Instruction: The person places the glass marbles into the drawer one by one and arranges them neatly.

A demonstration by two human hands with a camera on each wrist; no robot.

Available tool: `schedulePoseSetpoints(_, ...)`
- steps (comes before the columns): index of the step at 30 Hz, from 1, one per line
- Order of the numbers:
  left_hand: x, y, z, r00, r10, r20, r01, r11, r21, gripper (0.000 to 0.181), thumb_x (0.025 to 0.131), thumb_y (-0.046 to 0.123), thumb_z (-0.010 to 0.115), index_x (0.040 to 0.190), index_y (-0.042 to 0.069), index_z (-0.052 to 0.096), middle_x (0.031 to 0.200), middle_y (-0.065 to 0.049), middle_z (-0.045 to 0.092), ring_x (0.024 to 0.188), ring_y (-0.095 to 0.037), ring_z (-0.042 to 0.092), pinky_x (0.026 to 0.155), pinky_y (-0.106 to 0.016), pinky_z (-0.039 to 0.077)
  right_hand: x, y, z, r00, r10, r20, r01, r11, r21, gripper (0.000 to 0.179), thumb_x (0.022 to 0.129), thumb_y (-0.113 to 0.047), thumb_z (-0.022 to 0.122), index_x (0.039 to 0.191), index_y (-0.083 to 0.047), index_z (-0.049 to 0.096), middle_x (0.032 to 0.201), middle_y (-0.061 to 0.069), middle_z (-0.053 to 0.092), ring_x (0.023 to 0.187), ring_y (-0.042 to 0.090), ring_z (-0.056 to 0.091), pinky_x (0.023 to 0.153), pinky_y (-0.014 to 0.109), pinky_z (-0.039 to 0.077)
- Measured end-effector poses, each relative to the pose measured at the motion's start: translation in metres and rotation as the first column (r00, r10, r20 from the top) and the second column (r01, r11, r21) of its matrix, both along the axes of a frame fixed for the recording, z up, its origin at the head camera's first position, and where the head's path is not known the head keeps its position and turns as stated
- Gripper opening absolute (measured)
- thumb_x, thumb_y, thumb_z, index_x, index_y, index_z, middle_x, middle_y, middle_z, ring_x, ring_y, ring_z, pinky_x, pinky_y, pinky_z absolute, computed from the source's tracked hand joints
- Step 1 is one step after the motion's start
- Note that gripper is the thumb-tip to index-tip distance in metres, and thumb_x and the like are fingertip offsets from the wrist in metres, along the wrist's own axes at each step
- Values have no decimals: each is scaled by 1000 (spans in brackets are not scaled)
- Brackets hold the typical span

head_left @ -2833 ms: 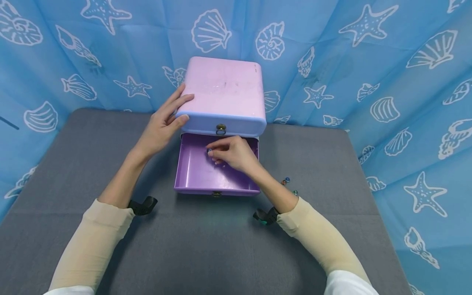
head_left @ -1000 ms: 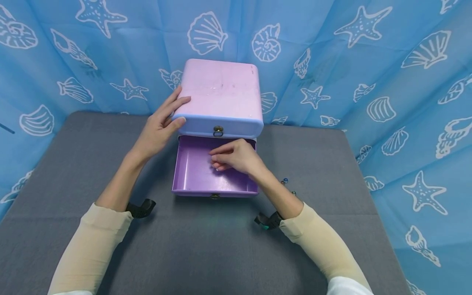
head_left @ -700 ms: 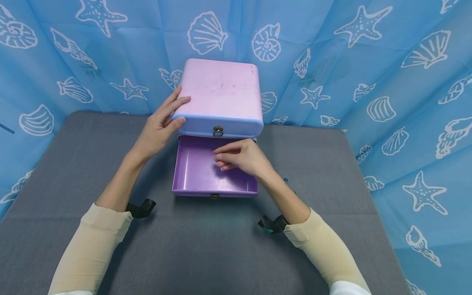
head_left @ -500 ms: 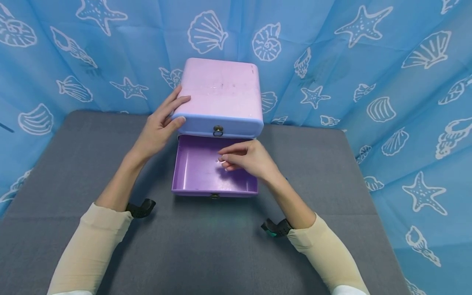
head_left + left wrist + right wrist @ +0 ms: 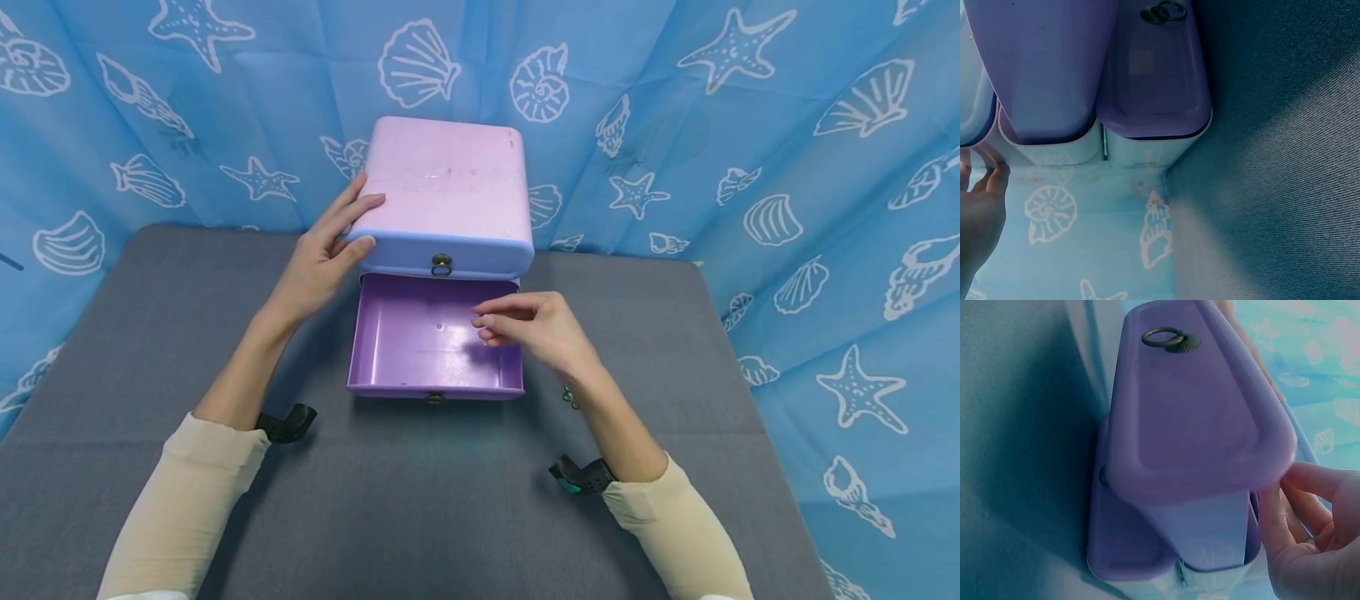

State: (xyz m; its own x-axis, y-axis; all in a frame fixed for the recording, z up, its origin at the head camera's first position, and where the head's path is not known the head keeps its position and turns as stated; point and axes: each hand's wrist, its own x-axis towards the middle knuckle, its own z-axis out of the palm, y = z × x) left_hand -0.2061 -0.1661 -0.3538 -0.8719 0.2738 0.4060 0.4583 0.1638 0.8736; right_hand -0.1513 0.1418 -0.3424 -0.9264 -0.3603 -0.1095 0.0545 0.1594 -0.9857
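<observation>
A small chest of drawers [image 5: 448, 179] with a pink top stands against the curtain. Its blue top drawer [image 5: 405, 255] is closed. Below that, a purple drawer [image 5: 397, 358] is pulled out, and no marble shows inside. My left hand [image 5: 311, 271] rests on the chest's left side, fingers over the top edge and thumb at the front corner. Over the drawer's right side hovers my right hand [image 5: 543, 329], thumb and index fingertips close together with nothing visible between them. In the right wrist view the drawer front partly hides its fingertips. Small green marbles [image 5: 567, 396] lie on the table beside my right wrist.
In the left wrist view another purple drawer [image 5: 1154, 75] with a ring pull sits closed beneath the pulled-out one. Grey cloth covers the table [image 5: 420, 500]. A blue shell-patterned curtain [image 5: 675, 125] stands behind and to the right.
Earlier a dark blue marble showed between my right fingertips; it no longer shows. My right hand has moved rightward across the drawer. My left hand keeps its place on the chest.
</observation>
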Motion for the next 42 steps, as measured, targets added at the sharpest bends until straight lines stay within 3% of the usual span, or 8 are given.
schedulePoseSetpoints(8, 1, 1, -2, 1000, -16, 0, 16, 1000, 18, 48, 101, 10, 57, 148, 14, 49, 164, 9, 19, 150, -13, 18, 109, -21, 36, 11, 18, -4, 996, -85, -25, 85, 996, -2, 24, 92, -6, 71, 112, 8, 71, 101, 18, 74, 84, 23, 74, 78, 37, 59)
schedulePoseSetpoints(17, 1, 1, -3, 1000, -16, -8, 16, 999, 39, 48, 101, 9, 58, 147, 12, 50, 164, 6, 19, 150, -14, 17, 113, -25, 33, 19, 44, -14, 988, -125, -94, 117, 990, -79, 26, 92, -8, 71, 111, 9, 70, 102, 19, 73, 86, 24, 73, 80, 42, 58)
schedulePoseSetpoints(22, 0, 1, -3, 1000, -5, -12, 5, 1000, 29, 47, 101, 9, 58, 147, 12, 49, 164, 6, 19, 150, -14, 17, 114, -27, 32, 23, 60, -20, 983, -134, -128, 129, 991, -43, 29, 93, -11, 71, 113, 9, 69, 103, 19, 73, 87, 27, 73, 80, 42, 58)
schedulePoseSetpoints(24, 1, 1, -2, 1000, -2, -10, 2, 1000, 22, 47, 101, 9, 57, 148, 11, 49, 165, 5, 19, 150, -14, 17, 114, -28, 32, 24, 66, -23, 981, -132, -145, 131, 991, -16, 30, 93, -12, 71, 113, 9, 69, 103, 20, 73, 87, 29, 73, 79, 41, 59)
schedulePoseSetpoints(31, 17, 7, 19, 1000, -9, 5, 9, 1000, 24, 46, 102, 7, 55, 146, 1, 46, 165, -6, 17, 151, -17, 16, 113, -23, 32, 28, 83, -27, 979, -123, -162, 125, 992, 6, 28, 95, -12, 69, 113, 8, 69, 102, 20, 73, 82, 23, 73, 75, 38, 60)
schedulePoseSetpoints(42, 19, 8, 20, 1000, 7, 3, -7, 1000, -11, 45, 102, 7, 54, 146, 2, 46, 165, -5, 18, 151, -17, 17, 114, -28, 32, 35, 103, -36, 974, -132, -185, 142, 989, 41, 26, 95, -10, 67, 113, 9, 69, 98, 9, 75, 83, 22, 72, 76, 36, 59)
